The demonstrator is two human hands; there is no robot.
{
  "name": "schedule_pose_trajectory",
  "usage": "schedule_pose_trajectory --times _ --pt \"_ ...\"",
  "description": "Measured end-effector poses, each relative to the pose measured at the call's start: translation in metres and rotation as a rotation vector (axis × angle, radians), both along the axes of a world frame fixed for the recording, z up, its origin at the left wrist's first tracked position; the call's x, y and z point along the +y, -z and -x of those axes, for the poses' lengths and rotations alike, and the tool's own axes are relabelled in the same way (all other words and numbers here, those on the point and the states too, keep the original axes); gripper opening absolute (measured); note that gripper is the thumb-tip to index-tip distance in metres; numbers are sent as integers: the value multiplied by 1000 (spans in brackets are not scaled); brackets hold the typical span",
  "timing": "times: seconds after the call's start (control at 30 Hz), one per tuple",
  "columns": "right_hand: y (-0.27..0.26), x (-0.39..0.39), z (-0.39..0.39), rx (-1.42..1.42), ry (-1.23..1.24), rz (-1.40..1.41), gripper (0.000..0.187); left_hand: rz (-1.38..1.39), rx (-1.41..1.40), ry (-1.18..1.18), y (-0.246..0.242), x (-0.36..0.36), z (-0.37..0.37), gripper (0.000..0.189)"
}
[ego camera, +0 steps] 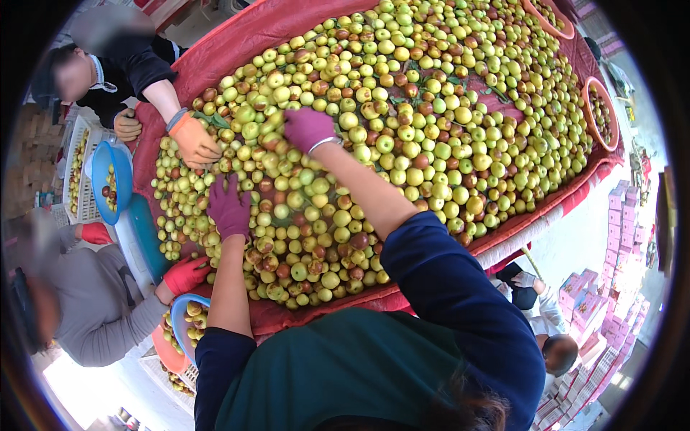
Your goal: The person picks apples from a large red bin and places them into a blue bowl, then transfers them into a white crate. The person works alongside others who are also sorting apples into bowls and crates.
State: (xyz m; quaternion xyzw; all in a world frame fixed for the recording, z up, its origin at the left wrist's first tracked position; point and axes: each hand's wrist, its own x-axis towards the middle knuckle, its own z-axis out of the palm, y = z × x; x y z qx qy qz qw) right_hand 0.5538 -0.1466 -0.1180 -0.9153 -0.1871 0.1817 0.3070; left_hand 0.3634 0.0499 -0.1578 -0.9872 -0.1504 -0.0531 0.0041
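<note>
A broad heap of green and reddish-brown jujubes covers a table lined with red cloth. My left hand, in a purple glove, rests palm down on the fruit with its fingers spread. Farther out and to the right, my right hand wears a matching glove and reaches into the heap. Its fingertips are hidden, so whether it grips a fruit does not show. Jujubes just below and left of it look blurred. Green leaves lie among the fruit beyond my left hand.
Another person's orange-gloved hand is close beyond my left hand. A co-worker's red glove touches the table's left end. Blue basins and white crates stand left; orange basins sit on the far right edge. Pink boxes are stacked right.
</note>
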Motion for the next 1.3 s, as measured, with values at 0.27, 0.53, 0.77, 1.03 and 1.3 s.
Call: schedule_pose_trajectory --times 0.27,0.53,0.77,1.03,1.3 --pt "26 34 128 20 -187 -159 24 172 125 -342 -19 33 30 46" --pt "6 -161 5 -489 323 -76 27 552 -220 17 -50 -31 53 38" --pt "5 -231 -64 -188 485 312 31 825 -146 69 -66 -87 79 35" --pt "-19 -194 -53 -293 217 629 22 844 -102 132 -73 -97 103 35" --pt "-36 -137 -24 -384 -133 368 16 986 -73 115 -81 -109 120 34"
